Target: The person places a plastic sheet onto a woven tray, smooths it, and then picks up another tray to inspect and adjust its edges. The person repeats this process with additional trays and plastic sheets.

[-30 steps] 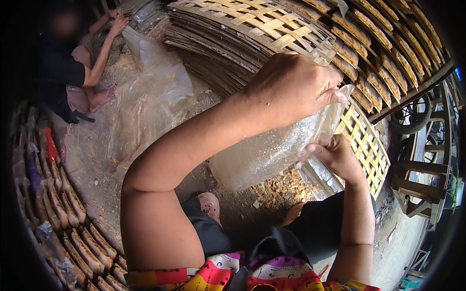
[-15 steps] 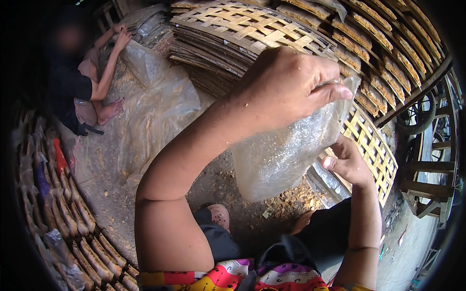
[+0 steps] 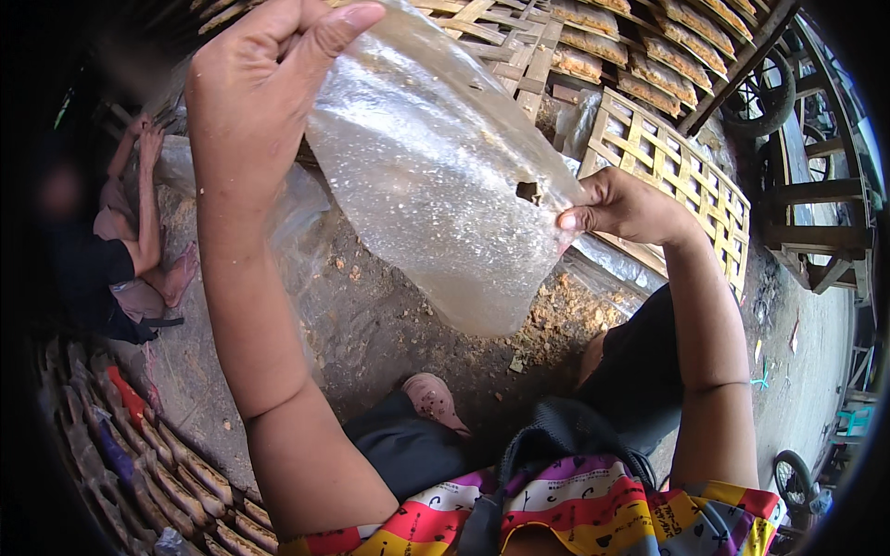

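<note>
A cloudy plastic sheet is held up in the air, above a crumb-strewn floor.

The sheet appears mostly opened out, but pale specks cling to it and its lower side hangs loose, so the handling seems unfinished. Its long axis slants from upper left to lower right. The left hand pinches the upper end; the right hand pinches the right edge beside a small hole.

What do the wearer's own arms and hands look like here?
The left hand and right hand are bare: no gloves, rings or watch visible. The left arm and right arm are uncovered past the elbow. A short-sleeved shirt shows red, yellow, white and purple with dark motifs.
</note>
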A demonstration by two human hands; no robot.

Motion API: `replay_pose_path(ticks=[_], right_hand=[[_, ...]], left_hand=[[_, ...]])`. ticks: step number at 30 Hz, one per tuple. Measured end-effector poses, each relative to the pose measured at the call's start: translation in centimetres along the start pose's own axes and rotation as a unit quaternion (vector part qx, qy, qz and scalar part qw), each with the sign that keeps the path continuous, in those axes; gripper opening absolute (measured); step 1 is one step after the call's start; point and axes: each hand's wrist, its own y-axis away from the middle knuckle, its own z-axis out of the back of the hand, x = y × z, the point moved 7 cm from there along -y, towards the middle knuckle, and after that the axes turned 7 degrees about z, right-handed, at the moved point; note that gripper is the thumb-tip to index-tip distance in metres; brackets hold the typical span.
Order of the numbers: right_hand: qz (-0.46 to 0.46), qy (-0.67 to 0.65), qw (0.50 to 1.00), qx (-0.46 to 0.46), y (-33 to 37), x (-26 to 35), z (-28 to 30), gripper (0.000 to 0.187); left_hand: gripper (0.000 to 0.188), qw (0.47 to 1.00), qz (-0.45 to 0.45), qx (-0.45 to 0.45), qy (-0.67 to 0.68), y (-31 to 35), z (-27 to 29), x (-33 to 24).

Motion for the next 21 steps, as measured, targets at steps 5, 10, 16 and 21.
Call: replay_pose_path(ticks=[5, 10, 16, 21], right_hand=[[0.007, 0.068, 0.997, 0.037, 0.4, -0.4, 0.7, 0.023], [0.104, -0.081, 0.991, -0.002, -0.5, 1.8, -1.1, 0.029], [0.036, 0.018, 0.999, 0.026, -2.0, 1.2, -2.2, 0.028], [0.053, 0.066, 0.992, 0.095, -1.3, -0.5, -2.7, 0.022]], left_hand=[[0.022, 0.998, -0.009, -0.055, 0.007, -0.5, 1.9, 0.3], [0.021, 0.995, -0.025, -0.093, 0.011, -0.6, 1.8, -0.2], [0.019, 0.989, -0.045, -0.137, -0.02, -0.5, 1.5, -1.6], [0.027, 0.984, -0.043, -0.168, 0.039, -0.6, 3.8, -2.1]])
